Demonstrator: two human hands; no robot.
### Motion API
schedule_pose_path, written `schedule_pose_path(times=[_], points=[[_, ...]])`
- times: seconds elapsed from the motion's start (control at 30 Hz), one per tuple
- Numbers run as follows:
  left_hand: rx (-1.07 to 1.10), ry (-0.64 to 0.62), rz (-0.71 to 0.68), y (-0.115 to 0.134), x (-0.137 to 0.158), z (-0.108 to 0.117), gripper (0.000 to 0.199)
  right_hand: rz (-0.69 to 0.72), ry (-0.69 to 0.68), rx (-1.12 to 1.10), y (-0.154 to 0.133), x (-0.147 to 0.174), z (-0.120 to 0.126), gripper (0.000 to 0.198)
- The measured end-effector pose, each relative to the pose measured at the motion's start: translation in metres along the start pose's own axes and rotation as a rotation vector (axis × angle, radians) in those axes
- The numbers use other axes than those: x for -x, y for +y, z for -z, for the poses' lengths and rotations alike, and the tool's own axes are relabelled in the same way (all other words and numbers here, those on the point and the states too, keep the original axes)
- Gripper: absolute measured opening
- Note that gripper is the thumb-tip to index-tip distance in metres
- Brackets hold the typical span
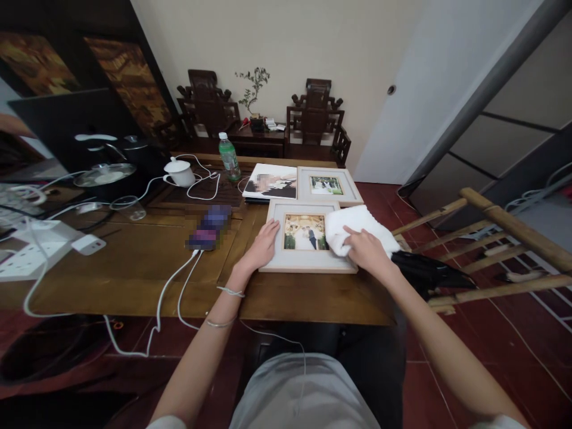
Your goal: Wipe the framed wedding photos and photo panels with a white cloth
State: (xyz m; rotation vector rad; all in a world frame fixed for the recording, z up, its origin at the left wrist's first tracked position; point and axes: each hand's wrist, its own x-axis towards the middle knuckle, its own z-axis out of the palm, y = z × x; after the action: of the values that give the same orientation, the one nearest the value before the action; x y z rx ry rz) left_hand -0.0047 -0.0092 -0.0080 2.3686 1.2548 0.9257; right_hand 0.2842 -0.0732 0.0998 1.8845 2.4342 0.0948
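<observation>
A picture frame (272,260) with a pale mat and a couple's photo lies flat near the table's front edge. At its left side, my left hand (264,243) grips the border, fingertips on the top face. My right hand (363,247) presses a folded white cloth (360,223) onto the frame's right side, index finger stretched along it. The cloth covers that part of the frame and hangs past its right edge. Behind it lie a second picture frame (351,186) with an outdoor photo and a photo album (273,173) with a picture on its cover.
A phone (208,227) with white cables lies left of the frame. Farther back stand a green-labelled bottle (229,158), a lidded white cup (179,173) and a clear plastic cup (129,208). A white power strip (33,250) sits far left; a bamboo rack (513,238) stands right.
</observation>
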Motion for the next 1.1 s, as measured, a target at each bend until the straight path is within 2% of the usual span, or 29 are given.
schedule_pose_path(times=[0.17,0.27,0.37,0.5,0.6,0.7,0.83,0.97,1.1], points=[[-0.008,0.014,-0.008,-0.002,0.001,-0.001,0.054,-0.053,0.097,-0.005,0.013,-0.057,-0.008,0.041],[-0.022,0.038,0.001,-0.001,0.001,-0.003,0.054,-0.011,0.127,-0.008,0.016,-0.065,-0.015,0.043],[-0.037,0.058,0.011,0.000,0.000,-0.006,0.057,0.098,0.139,-0.008,0.013,-0.042,-0.020,0.045],[-0.050,0.061,0.014,0.001,-0.002,-0.007,0.059,0.179,0.099,-0.013,0.002,0.014,-0.019,0.042],[-0.072,0.057,0.025,0.005,-0.003,-0.006,0.054,0.195,0.051,-0.049,-0.006,0.046,-0.013,0.044],[-0.108,0.046,0.048,0.010,-0.003,-0.003,0.048,0.148,-0.002,-0.091,-0.011,0.050,-0.006,0.046],[-0.126,0.021,0.036,0.014,-0.003,0.001,0.046,0.057,-0.009,-0.097,-0.008,0.019,-0.007,0.043],[-0.127,0.011,0.024,0.012,-0.003,0.002,0.046,-0.017,0.087,-0.033,0.003,-0.029,-0.013,0.040],[-0.111,0.010,0.016,0.010,-0.003,0.001,0.045,-0.029,0.152,0.008,0.013,-0.068,-0.016,0.041]])
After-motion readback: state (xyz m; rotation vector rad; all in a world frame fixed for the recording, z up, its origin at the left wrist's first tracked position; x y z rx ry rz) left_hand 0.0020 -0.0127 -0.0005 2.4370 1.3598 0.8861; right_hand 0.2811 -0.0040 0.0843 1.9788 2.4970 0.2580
